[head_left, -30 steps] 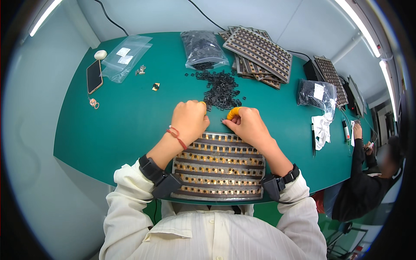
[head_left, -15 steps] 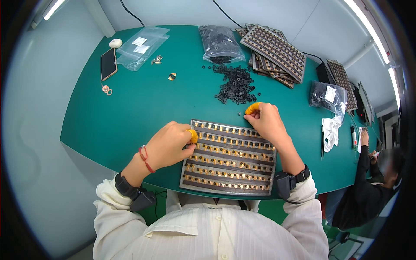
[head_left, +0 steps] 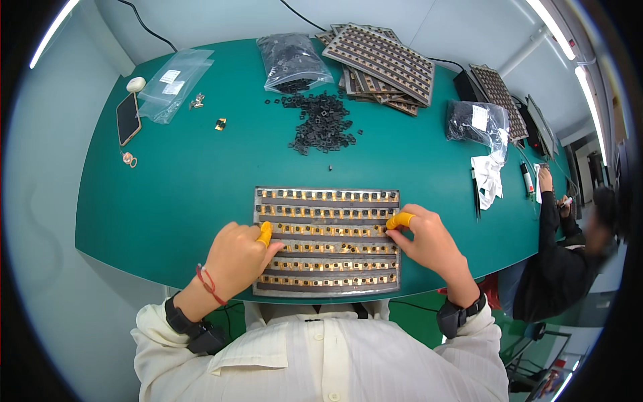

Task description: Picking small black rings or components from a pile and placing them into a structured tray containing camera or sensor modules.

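A flat grey tray (head_left: 328, 291) lies in front of me, filled with rows of small black square parts on gold-coloured strips. My left hand (head_left: 241, 254) is closed at the tray's left edge, with thumb and forefinger against it; a yellow finger cot covers the forefinger. At the right end of the middle rows, my right hand (head_left: 429, 242) is pinched, its forefinger also in a yellow cot. Whatever is between those fingertips is too small or hidden to tell. A single tiny dark part (head_left: 329, 168) rests beyond the tray, with a heap of black square parts (head_left: 321, 124) farther back.
Behind the heap stand a clear bag of black parts (head_left: 291, 60) and stacked filled trays (head_left: 382, 63). At left are empty plastic bags (head_left: 175, 84) and a phone (head_left: 128, 119). Another bag (head_left: 475, 124), white tissue (head_left: 487, 181) and tweezers (head_left: 475, 194) lie right, near a co-worker (head_left: 559, 268).
My right hand has come back from beside the loose dark part to the tray's right side. The tray now looks squarer to me; the whole view has shifted.
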Demonstrator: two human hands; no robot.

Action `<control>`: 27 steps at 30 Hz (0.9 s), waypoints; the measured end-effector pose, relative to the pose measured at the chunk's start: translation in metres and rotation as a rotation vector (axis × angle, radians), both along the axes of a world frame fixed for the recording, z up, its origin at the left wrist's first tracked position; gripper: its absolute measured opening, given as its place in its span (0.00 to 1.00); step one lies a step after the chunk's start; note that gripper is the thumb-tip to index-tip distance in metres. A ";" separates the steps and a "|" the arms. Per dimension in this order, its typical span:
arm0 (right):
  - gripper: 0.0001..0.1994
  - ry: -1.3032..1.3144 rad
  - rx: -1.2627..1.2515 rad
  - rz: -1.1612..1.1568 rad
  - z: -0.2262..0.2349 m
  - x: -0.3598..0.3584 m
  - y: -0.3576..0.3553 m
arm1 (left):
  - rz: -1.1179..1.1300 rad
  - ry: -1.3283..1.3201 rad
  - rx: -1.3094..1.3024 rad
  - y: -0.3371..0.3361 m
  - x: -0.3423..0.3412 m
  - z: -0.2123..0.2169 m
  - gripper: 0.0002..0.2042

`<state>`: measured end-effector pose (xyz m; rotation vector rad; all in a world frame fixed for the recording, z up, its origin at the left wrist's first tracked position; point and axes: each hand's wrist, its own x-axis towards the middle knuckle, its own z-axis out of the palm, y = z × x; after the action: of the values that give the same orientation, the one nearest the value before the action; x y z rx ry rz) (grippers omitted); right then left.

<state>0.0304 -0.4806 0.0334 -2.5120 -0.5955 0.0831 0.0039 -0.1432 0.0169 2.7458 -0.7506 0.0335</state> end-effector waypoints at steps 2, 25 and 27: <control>0.07 0.009 0.013 -0.025 -0.003 -0.006 -0.001 | 0.049 0.027 -0.009 -0.001 -0.003 -0.001 0.18; 0.13 0.225 -0.132 0.033 0.037 0.036 0.024 | 0.041 0.087 -0.336 -0.075 0.121 -0.019 0.11; 0.12 0.174 -0.007 -0.004 0.021 0.063 0.030 | 0.033 0.048 -0.299 -0.072 0.119 -0.019 0.10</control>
<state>0.0935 -0.4508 0.0548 -2.4806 -0.5197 0.2994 0.1230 -0.2156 -0.0018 2.4657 -0.6315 0.0797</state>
